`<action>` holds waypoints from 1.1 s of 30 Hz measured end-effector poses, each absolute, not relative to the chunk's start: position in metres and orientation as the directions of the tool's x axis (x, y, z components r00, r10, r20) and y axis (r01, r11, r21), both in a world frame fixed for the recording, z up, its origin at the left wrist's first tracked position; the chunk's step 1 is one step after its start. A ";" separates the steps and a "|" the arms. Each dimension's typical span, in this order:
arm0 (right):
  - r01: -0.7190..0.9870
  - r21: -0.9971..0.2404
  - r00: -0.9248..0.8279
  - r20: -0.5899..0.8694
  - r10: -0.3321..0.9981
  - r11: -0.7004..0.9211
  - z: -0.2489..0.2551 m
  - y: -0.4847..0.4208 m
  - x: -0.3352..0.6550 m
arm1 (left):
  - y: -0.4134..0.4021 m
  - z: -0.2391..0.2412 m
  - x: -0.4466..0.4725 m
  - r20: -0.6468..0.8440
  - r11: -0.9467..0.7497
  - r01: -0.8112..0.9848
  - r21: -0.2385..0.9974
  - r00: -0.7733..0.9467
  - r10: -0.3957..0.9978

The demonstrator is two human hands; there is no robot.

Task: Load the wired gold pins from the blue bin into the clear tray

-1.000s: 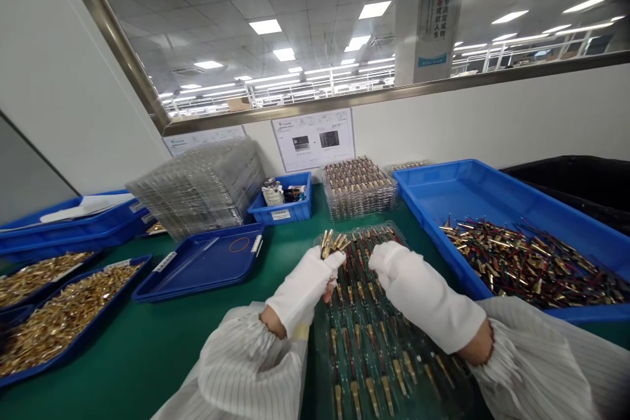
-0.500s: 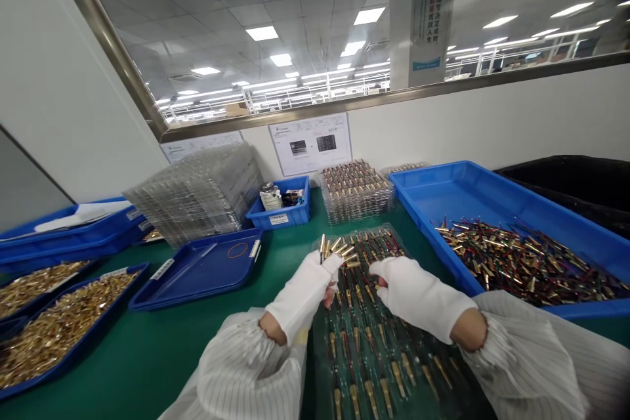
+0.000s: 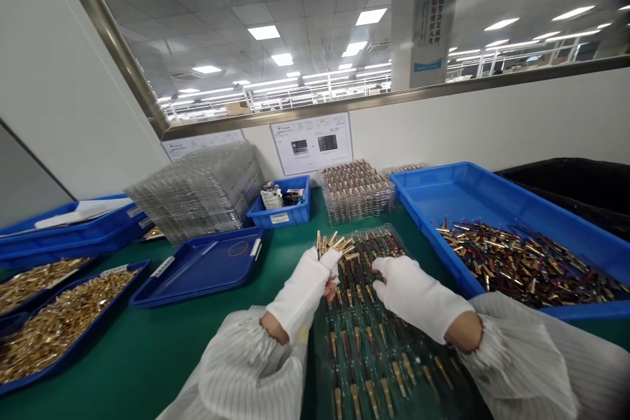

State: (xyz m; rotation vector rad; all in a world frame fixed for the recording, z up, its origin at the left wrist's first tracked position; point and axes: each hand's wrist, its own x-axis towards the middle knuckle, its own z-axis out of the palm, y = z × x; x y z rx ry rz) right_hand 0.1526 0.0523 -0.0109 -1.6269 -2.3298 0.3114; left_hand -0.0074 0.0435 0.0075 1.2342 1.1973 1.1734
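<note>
My left hand [image 3: 306, 289], in a white glove with bare fingertips, is closed around a bunch of brass-coloured metal connectors with thin wires [image 3: 339, 246]. Their brass ends fan out above the fist. Beneath both hands lies a clear plastic tray [image 3: 322, 348] with rows of similar wired connectors in its slots. My right hand [image 3: 413, 292], gloved likewise, hovers low over the tray's right side. Its thumb and forefinger are a little apart, with nothing visible between them; the other fingers are hidden.
A blue bin [image 3: 443, 177] of loose wired connectors stands at right. Behind the tray is a stack of filled clear trays [image 3: 357, 193]. To the left are stacked clear trays [image 3: 197, 187], a small blue box [image 3: 290, 213], a flat blue tray [image 3: 197, 275] and trays of brass pieces [image 3: 63, 321].
My right hand has shifted slightly right, and its thumb and forefinger have parted. My left hand stays nearly in place, with the bunch of connectors tilted a little differently.
</note>
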 end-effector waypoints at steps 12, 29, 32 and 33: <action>0.277 -0.925 -0.467 0.106 0.878 0.259 0.008 0.051 0.149 | 0.040 0.000 0.001 0.039 -0.041 0.011 0.999 0.102 0.994; 0.010 -0.971 -0.327 0.222 0.919 0.239 0.011 0.048 0.145 | 0.030 -0.001 0.002 0.147 -0.188 0.449 0.873 0.126 0.981; 0.082 -0.973 -0.273 0.185 0.944 0.214 0.013 0.051 0.148 | 0.032 -0.002 0.000 0.150 -0.185 0.455 0.871 0.112 0.982; 0.106 -0.972 -0.252 0.179 0.951 0.211 0.014 0.053 0.150 | 0.033 -0.002 -0.001 0.150 -0.184 0.453 0.872 0.112 0.982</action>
